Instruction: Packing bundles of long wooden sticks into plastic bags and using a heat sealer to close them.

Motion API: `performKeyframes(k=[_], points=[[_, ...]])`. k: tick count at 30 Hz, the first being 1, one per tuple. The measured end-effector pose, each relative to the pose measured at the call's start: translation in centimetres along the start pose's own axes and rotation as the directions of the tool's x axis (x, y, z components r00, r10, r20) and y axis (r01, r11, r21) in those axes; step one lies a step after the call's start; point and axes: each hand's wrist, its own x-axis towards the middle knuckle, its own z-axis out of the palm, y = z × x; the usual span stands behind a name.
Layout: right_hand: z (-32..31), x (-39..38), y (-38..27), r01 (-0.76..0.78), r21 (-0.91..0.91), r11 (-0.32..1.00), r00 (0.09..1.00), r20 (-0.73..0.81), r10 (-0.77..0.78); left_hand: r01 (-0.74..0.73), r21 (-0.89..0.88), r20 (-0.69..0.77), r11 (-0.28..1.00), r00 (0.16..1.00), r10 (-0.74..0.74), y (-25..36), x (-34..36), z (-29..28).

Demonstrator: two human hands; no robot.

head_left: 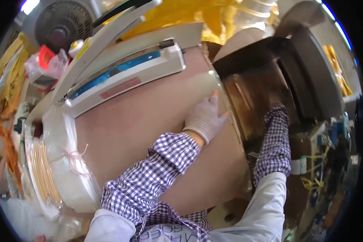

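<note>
My left hand (205, 117), in a pale glove with the fingertips bare, lies on the brown tabletop (121, 133) near its right edge. Its thumb is spread from the fingers, and no object shows in it. My right arm, in a checked sleeve cover, reaches into a dark box-like metal bin (310, 76) beside the table. Shadow and the cuff mostly hide my right hand (276, 101), so its fingers cannot be made out. A white impulse sealer (129, 76) with a blue strip stands at the table's back, its long arm raised.
On the left, a clear plastic bundle (70, 169) is tied with pink string, next to a stack of thin tan sticks (40, 169). A fan (62, 24) stands at the back left. Yellow plastic sheeting (173, 20) lies behind the sealer. Cluttered shelving (322, 157) stands at the right.
</note>
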Motion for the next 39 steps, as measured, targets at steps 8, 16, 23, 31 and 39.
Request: performKeyframes(k=[8,16,23,31,39], points=[[13.0,14.5,4.8,0.371,0.729,0.576,0.917,-0.189,-0.352,-0.198,-0.216,-0.186,0.956,0.97,0.159,1.1,-0.1,5.4],[-9.9,-15.6,-9.5,-0.008,0.706,0.709,0.998,-0.043,0.053,0.075,-0.388,0.263,0.918,0.964,0.033,-6.0,-18.9,-3.7],[-13.5,-28.7,-13.8,0.291,0.724,0.626,0.948,-0.307,-0.085,0.054,-0.215,-0.62,0.975,0.764,-0.179,-21.3,-42.6,-21.0],[-16.1,-36.8,-17.5,0.037,0.388,0.921,0.975,-0.214,0.051,0.707,-0.046,-0.957,0.706,0.172,-0.235,-35.6,-58.9,-38.1],[-19.7,-36.7,-21.6,0.073,0.371,0.926,0.941,-0.333,0.059,0.94,0.143,-0.79,0.31,0.297,-0.536,-50.9,-64.7,-44.0]])
